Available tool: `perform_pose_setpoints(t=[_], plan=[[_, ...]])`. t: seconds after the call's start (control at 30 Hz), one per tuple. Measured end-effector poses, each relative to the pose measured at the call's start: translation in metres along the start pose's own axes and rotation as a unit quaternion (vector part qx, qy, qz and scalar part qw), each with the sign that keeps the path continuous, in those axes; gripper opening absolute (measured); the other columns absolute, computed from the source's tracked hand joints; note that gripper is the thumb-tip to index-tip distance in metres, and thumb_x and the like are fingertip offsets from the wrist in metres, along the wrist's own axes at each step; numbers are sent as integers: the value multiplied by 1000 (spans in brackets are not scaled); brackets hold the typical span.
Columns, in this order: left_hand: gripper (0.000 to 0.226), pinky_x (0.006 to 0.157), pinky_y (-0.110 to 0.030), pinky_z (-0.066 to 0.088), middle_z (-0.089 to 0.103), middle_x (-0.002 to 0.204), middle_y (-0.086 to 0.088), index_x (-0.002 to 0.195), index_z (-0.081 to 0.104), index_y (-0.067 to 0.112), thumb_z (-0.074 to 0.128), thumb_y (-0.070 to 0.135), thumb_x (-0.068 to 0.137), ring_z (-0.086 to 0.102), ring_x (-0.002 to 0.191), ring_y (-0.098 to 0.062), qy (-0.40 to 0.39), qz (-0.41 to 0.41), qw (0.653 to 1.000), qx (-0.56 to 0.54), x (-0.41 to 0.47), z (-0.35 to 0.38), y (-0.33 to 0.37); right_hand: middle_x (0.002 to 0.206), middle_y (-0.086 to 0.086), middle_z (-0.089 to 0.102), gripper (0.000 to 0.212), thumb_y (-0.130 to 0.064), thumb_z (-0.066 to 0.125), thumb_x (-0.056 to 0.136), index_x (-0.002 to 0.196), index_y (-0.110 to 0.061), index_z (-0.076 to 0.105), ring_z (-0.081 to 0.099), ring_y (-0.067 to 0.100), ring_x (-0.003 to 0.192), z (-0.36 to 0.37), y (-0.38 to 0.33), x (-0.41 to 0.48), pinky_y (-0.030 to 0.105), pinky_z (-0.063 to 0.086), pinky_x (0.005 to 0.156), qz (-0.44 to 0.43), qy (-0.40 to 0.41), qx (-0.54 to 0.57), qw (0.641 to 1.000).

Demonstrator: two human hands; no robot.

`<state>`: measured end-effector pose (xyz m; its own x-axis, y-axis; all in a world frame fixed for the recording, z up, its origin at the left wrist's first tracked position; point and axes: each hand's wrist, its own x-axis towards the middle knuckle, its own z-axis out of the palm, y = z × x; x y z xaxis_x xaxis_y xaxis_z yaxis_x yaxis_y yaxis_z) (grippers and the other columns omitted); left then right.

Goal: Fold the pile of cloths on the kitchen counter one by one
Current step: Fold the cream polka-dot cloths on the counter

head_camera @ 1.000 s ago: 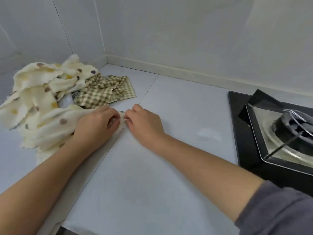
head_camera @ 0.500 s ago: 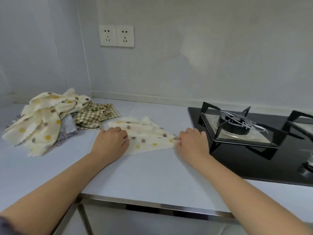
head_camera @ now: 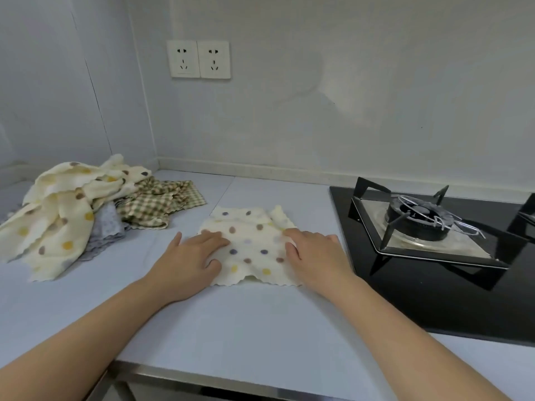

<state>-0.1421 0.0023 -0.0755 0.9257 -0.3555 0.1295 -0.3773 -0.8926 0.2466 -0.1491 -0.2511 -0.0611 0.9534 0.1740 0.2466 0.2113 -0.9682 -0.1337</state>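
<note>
1. Head view: a small cream polka-dot cloth with a scalloped edge (head_camera: 252, 251) lies spread on the pale grey kitchen counter (head_camera: 231, 322). It sits between the pile and the hob, apart from both.
2. Left hand (head_camera: 188, 264) rests flat on the cloth's left edge with fingers straight. Right hand (head_camera: 315, 256) rests flat on the right edge in the same way. The hands are apart with the cloth's middle bare between them, and neither pinches anything.
3. Judged step: smoothing this one cloth flat before its first fold. No fold is made yet.
4. The far right corner looks rumpled and turned up, so it wants flattening first.
5. Next move calls for pinching two corners of one edge and laying it over the opposite edge, with the scallops lined up.
6. The heap of unfolded cloths (head_camera: 66, 215) waits at the left: cream dotted ones on top, a green-checked cloth (head_camera: 156, 204) and a grey cloth (head_camera: 107, 230) partly beneath.
7. Containers: no basket, tray or box shows. The cloths lie straight on the counter.
8. A black glass gas hob (head_camera: 434, 302) sits just right of the right hand. Its burner shows no flame.
</note>
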Motion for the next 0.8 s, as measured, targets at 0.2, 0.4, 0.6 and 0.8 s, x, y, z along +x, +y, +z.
perform_pose_setpoints(t=[0.2,0.4,0.6,0.8], plan=[[59,116,-44,17,53,112,17,107,53,28,17,63,77,53,103,-7,82,11,996,-16,1,1,1,121,0,60,43,-37,20,103,143,-25,32,50,25,115,1,-4,-4,45,22,104,67,-20,-32,997],[30,76,-21,42,53,87,20,90,54,32,51,60,81,51,81,0,136,149,979,-42,-6,-6,4,123,-7,57,35,-30,36,101,133,-23,49,51,15,114,-6,-4,-9,34,32,102,-4,53,98,994],[31,71,-14,40,52,85,22,90,57,30,42,56,86,48,83,-1,106,147,982,-46,0,1,0,133,-14,47,49,-54,50,91,135,-32,47,37,9,128,-4,-6,-14,32,30,108,-51,-67,141,986],[12,59,-29,41,54,71,11,86,50,24,52,28,97,48,68,-5,146,92,982,-76,-2,0,6,142,-14,42,58,-51,53,90,142,-33,35,37,12,131,0,-14,-16,30,32,104,-52,-45,104,992]])
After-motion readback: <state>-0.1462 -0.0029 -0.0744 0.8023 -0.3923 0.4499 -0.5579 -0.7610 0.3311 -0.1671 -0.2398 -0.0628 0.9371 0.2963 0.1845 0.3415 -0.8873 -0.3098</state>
